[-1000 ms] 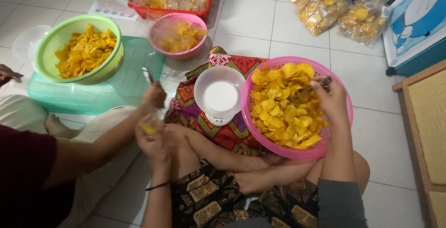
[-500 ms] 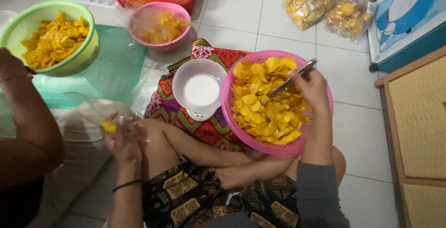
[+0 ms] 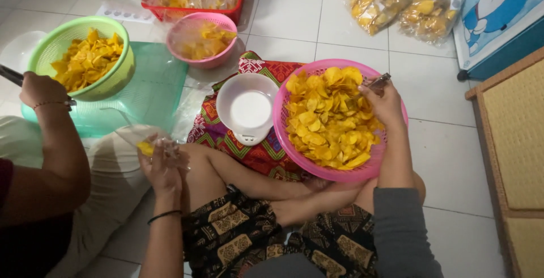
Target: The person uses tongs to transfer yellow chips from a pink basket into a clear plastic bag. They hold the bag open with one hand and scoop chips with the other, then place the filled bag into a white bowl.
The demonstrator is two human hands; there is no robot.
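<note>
Right hand (image 3: 385,105) rests over the far rim of the pink basket (image 3: 294,153), fingers curled shut around metal tongs (image 3: 378,81); only the tongs' tip shows past the knuckles, so how much of the tool lies inside the fist is hidden. Yellow chips (image 3: 328,116) fill the basket directly under and beside that hand, heaped up to the rim.

Left hand (image 3: 161,162) sits well left of the basket, near the person's bent knee, closed on a thin clear plastic bag (image 3: 170,146) with a small yellow chip piece (image 3: 145,149) at the fingers; the bag is so sheer that its edges are hard to make out. A dark band (image 3: 163,216) circles that wrist.

Just left of the basket, touching it, stands a white kitchen scale (image 3: 249,111) on a red patterned cloth (image 3: 249,153). Farther left, a second person's hand (image 3: 42,88) grips a dark handle cut off by the frame edge, beside a green strainer bowl (image 3: 116,82) of chips on a teal lid (image 3: 156,91).

Beyond the basket sit a smaller pink bowl (image 3: 218,60) of chips and a red crate (image 3: 195,13) cut off at the top, holding clear filled packets. Up to the basket's right, sealed clear bags of chips (image 3: 396,3) lie on the tiles against a blue box (image 3: 498,28) with a white cartoon figure.
</note>
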